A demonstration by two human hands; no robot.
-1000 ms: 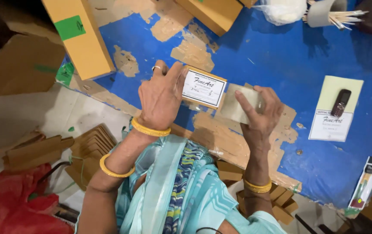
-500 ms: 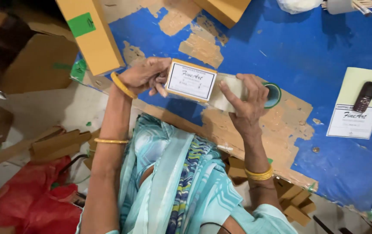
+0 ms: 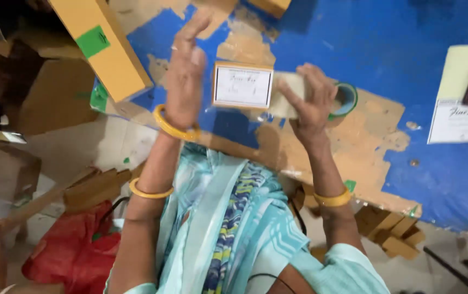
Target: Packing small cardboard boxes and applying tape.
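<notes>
My right hand (image 3: 313,103) grips a small tan cardboard box (image 3: 255,90) by its right end; the box carries a white label on its near face. My left hand (image 3: 186,73) is lifted just left of the box, fingers stretched out and apart, not touching it. Both wrists wear yellow bangles. The box hovers over a worn blue table top (image 3: 408,49) with bare brown patches. A roll of green tape (image 3: 347,99) lies on the table right behind my right hand.
A long yellow carton with a green sticker (image 3: 103,46) lies at the upper left. A pale card with a dark small device (image 3: 465,98) sits at the right. Cardboard pieces (image 3: 389,231) and a red bag (image 3: 73,250) lie on the floor below.
My left hand has let go of the box's left end and opened, rising upward. The right hand still holds the box. The view has shifted, so the table looks closer.
</notes>
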